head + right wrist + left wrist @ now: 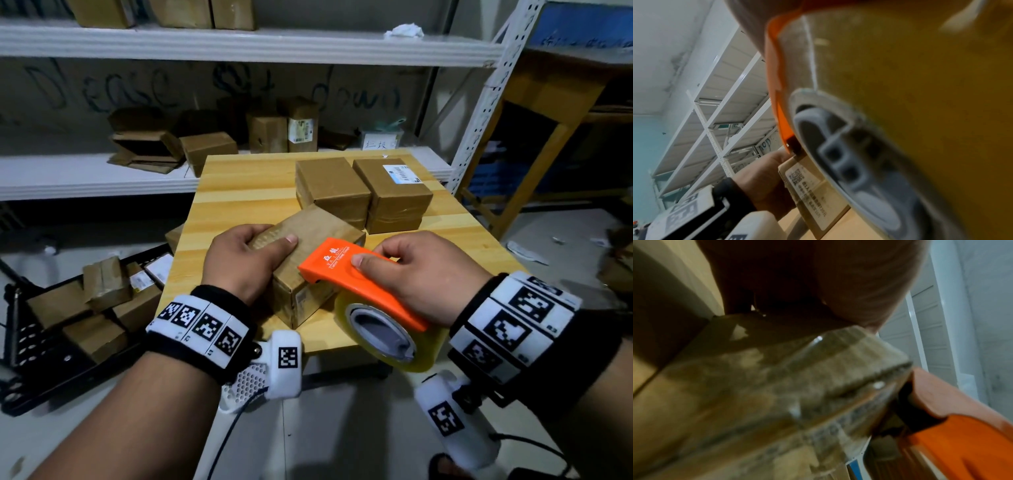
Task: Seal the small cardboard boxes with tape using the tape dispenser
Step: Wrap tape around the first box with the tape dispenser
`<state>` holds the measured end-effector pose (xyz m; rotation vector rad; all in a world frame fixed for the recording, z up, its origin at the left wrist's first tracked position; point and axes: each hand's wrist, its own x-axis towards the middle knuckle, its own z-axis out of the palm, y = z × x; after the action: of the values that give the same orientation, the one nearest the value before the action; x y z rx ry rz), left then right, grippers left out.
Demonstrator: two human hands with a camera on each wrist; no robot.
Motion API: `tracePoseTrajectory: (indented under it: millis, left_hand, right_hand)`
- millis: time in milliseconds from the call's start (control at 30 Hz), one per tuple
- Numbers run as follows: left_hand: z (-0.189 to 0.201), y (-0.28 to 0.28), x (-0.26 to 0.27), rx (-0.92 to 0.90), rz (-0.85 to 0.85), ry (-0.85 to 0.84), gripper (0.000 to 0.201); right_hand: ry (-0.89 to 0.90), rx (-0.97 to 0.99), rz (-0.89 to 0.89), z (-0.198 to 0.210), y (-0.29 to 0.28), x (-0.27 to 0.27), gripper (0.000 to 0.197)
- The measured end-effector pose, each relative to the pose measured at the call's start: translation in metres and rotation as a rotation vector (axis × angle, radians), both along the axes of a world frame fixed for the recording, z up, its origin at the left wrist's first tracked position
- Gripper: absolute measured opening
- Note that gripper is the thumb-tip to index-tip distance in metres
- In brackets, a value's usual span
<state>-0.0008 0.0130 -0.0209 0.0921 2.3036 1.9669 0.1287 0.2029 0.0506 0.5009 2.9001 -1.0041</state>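
Note:
A small brown cardboard box (310, 236) lies at an angle near the front of the wooden table (246, 192). My left hand (246, 258) grips its near left end, thumb on top. My right hand (407, 274) holds an orange tape dispenser (346, 274) with a clear tape roll (387, 334); its front end rests on the box's near right edge. The left wrist view shows the box (777, 386) close up with the orange dispenser (962, 434) at its right. In the right wrist view the tape roll (920, 113) fills the frame, with the labelled box side (807, 186) below.
Two more closed boxes (330, 186) (394, 192) stand side by side at the back of the table. A black crate (61, 329) with several boxes sits on the floor at left. White metal shelving (239, 44) behind carries more boxes. A wooden frame (534, 144) stands at right.

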Motion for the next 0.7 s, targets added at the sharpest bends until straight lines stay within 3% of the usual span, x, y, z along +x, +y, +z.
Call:
tracePoseTrajectory:
  millis: [67,367,533,700]
  left_hand:
    - [-0.001,0.001,0.0,-0.005,0.02,0.006,0.032]
    - [0.004,0.003,0.007,0.035,0.025,-0.06,0.028]
    - [0.004,0.003,0.009,0.034,0.036,-0.061,0.029]
    - [0.003,0.004,0.009,0.068,0.034,-0.095,0.035]
  right_hand:
    - [-0.011,0.023,0.003,0.005,0.003,0.001,0.043]
    - [-0.11,0.039,0.006,0.016,0.025,0.028,0.048]
    - [-0.19,0.011,-0.007,0.016,0.029,0.031,0.047]
    - [-0.286,0.124,0.017,0.019,0.026,0.011,0.049]
